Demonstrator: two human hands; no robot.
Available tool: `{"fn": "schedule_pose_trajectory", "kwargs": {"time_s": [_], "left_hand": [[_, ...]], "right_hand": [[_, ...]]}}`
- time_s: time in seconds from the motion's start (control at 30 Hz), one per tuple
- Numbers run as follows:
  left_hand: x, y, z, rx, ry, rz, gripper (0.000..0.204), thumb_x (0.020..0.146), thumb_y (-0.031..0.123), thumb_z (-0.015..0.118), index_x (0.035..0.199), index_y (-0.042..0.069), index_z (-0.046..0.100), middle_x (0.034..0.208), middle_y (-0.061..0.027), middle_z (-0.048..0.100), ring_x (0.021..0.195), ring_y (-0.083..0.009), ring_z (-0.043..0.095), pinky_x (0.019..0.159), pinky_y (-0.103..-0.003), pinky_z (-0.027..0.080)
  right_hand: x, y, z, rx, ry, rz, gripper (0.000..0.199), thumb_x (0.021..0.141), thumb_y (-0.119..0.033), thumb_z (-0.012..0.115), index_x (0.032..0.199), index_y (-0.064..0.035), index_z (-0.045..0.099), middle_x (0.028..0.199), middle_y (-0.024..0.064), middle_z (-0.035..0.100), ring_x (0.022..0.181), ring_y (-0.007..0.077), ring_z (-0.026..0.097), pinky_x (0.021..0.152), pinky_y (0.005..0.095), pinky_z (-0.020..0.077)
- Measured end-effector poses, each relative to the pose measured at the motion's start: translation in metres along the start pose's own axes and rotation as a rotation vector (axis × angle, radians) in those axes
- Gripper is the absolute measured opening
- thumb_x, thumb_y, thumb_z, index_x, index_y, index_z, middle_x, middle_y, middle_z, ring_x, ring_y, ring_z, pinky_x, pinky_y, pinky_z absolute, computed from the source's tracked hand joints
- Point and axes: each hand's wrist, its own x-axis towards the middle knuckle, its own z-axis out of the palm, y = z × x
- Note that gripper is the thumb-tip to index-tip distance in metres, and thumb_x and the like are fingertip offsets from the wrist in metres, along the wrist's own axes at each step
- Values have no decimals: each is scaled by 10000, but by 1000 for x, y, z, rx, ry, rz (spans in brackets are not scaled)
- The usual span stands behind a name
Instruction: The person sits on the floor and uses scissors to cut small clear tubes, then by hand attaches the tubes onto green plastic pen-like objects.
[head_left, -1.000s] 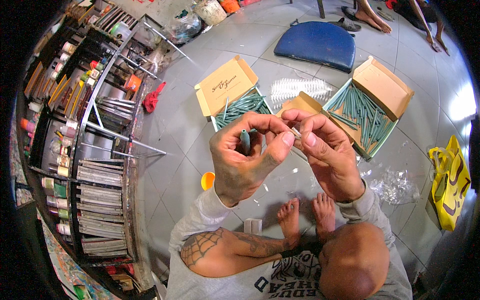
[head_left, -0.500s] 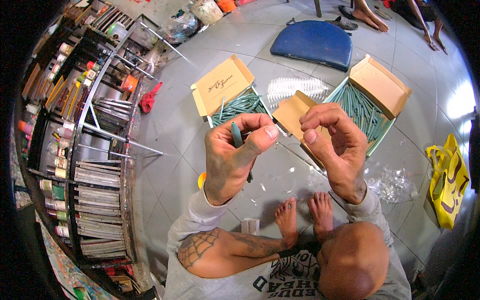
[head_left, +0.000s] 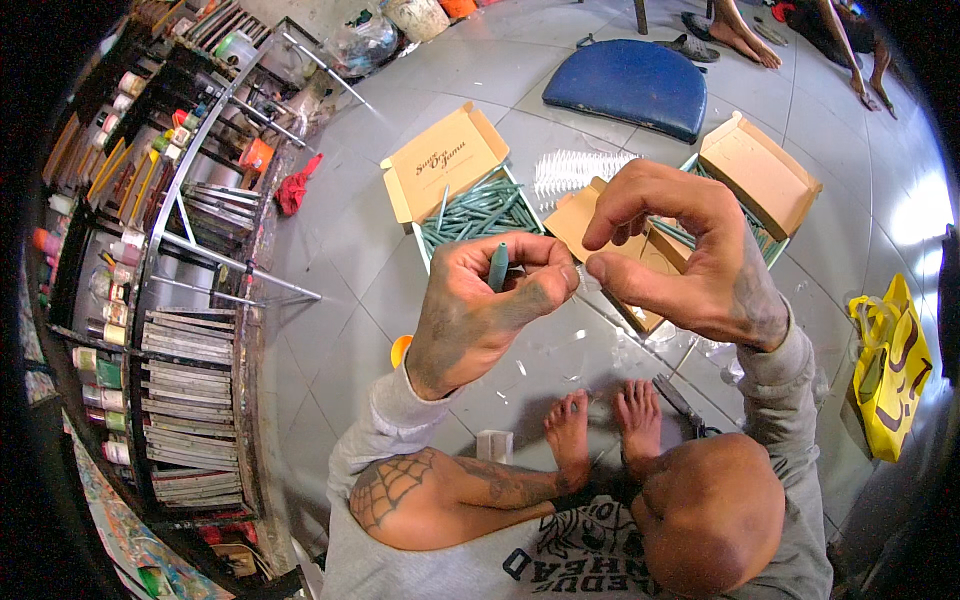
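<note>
My left hand [head_left: 480, 310] is closed around a slim green pen-like stick [head_left: 498, 267], whose tapered tip points up past the curled fingers. Its thumb and forefinger pinch together beside a small clear scrap [head_left: 588, 280], which looks like plastic. Close by on the right, my right hand [head_left: 690, 250] has its thumb and forefinger apart in a C shape. The right thumb tip is next to the clear scrap; whether it touches cannot be made out. Beyond the hands, an open carton [head_left: 445, 160] holds many similar green sticks [head_left: 480, 215]. Another open carton [head_left: 765, 175] of sticks is partly hidden behind my right hand.
Between the cartons lie a smaller brown box [head_left: 580, 215] and a row of clear spiky pieces [head_left: 580, 175]. A blue cushion [head_left: 628, 88] is farther off. A loaded rack [head_left: 195, 400] lines the left; a yellow bag [head_left: 888, 370] sits right. A dark long tool [head_left: 680, 400] lies near my foot.
My right hand has risen and its fingers have spread wider, with the thumb closer to my left hand. My left hand has shifted slightly right, and a clear scrap now shows at its fingertips.
</note>
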Motion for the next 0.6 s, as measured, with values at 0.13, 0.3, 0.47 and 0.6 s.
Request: {"fn": "schedule_pose_trajectory", "kwargs": {"time_s": [0.13,0.3,0.47,0.6], "left_hand": [[0,-4,-1,21,-13,38,206,869,144,752,958,-34,699,871,7,649,756,-33,531,676,-181,425],[0,3,9,95,77,28,616,936,491,555,1388,81,471,951,-53,608,544,-44,373,475,-206,273],[5,0,6,-187,-77,47,908,949,772,179,1586,184,-87,1167,-134,571,532,-89,344,491,-224,283],[4,-4,9,-274,-94,9,1031,870,864,120,1559,173,-212,1219,-130,556,583,-90,342,525,-220,276]], "right_hand": [[3,-7,-3,-9,-99,72,125,773,-122,740,829,-22,689,803,69,650,702,147,591,657,290,472],[3,-4,3,159,209,57,119,869,-98,717,933,-3,686,867,48,670,733,110,599,673,258,491],[9,-10,19,511,362,53,305,947,-161,706,1190,8,631,1047,73,658,871,107,611,736,249,517],[3,-6,37,318,240,-73,507,865,-35,730,1325,16,522,1205,141,600,956,168,635,794,284,540]]}}
